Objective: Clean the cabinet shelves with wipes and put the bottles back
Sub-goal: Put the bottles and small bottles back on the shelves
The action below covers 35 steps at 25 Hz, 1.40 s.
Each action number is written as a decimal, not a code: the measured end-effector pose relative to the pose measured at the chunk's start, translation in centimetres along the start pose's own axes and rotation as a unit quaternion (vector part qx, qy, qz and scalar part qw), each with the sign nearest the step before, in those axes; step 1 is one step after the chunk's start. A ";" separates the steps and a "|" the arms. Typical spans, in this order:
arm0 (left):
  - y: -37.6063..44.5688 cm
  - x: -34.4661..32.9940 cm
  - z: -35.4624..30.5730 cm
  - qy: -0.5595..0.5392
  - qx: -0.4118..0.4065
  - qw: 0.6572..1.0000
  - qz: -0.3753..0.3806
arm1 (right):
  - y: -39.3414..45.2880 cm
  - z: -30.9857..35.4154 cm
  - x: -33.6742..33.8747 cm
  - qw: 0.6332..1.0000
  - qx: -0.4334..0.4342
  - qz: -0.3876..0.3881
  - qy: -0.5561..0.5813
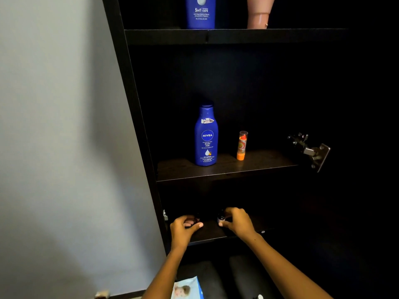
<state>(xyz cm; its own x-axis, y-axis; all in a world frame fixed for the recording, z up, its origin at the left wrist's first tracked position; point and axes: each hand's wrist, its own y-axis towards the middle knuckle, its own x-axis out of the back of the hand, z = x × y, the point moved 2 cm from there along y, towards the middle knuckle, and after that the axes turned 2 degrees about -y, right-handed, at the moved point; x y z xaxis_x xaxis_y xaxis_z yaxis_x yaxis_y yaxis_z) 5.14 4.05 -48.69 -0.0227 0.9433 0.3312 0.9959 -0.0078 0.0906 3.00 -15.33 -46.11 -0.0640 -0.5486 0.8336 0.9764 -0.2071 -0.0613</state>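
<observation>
Pinching a small dark bottle (220, 219) upright with the right hand (236, 221) on the lowest shelf (207, 234), fingers closed round it; curling the left hand (183, 227) round something dark just to the left, hard to make out, grip unclear. Standing upright on the middle shelf (224, 171), farther and higher: blue lotion bottle (206, 137) and orange tube (241, 145). Lying near, below the arms: wipes pack (187, 288)
</observation>
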 end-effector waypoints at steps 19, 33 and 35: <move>0.2 0.0 1.3 -0.057 0.031 0.998 0.008 | -0.4 -0.1 0.0 1.000 -0.019 -0.010 0.019; 0.0 0.0 1.4 -0.085 0.037 0.996 0.010 | -0.4 -0.5 -0.4 1.000 -0.015 -0.015 0.014; 0.0 0.0 1.4 -0.089 0.039 0.995 0.011 | -0.4 -0.4 -0.5 1.000 -0.015 -0.018 0.015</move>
<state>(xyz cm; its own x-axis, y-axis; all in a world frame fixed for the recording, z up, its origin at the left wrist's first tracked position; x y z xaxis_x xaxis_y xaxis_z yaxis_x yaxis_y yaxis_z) 5.28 4.54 -49.99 0.0074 0.9870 0.1605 0.9999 -0.0090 0.0091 2.53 -15.35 -46.71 -0.1063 -0.5635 0.8193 0.9667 -0.2514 -0.0474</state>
